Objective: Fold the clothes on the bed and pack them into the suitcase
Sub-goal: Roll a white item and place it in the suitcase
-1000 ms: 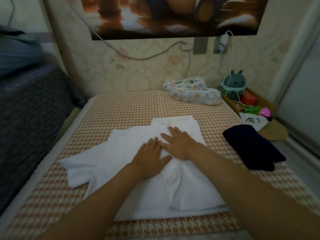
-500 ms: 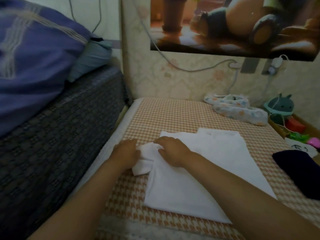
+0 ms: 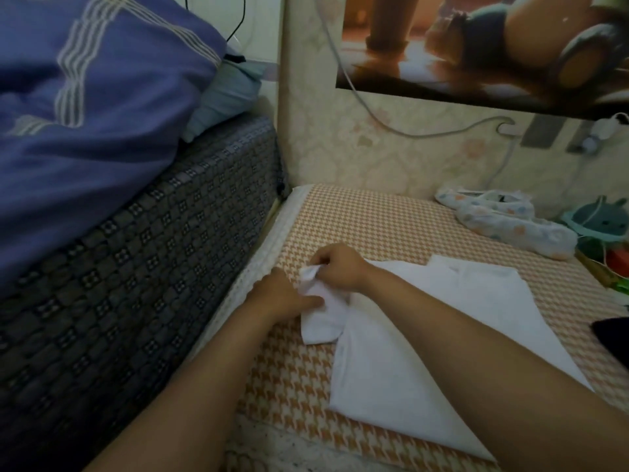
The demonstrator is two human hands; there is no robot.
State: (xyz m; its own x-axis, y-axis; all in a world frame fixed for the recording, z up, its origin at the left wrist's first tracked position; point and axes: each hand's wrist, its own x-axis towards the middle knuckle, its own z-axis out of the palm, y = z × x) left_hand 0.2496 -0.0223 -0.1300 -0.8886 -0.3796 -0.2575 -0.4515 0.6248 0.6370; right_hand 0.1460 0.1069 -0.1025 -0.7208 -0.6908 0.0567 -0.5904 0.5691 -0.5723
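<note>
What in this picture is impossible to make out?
Head view only:
- Suitcase: nowhere in the picture.
- Dark garment: cut off by the right edge, so its kind is unclear.
- Left hand: its fingertips are hidden by the sleeve of the shirt, so its hold is unclear. The right hand plainly pinches that sleeve.
- Toys: dim and partly cut off by the right edge.
- Poster: cut off by the top edge.

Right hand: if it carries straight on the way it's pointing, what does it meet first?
The right hand, pinching the sleeve, points up and to the left. Only bare houndstooth sheet lies ahead of it. Beyond the mattress edge it would probably meet the dark patterned bed side, though depth is unclear.
</note>
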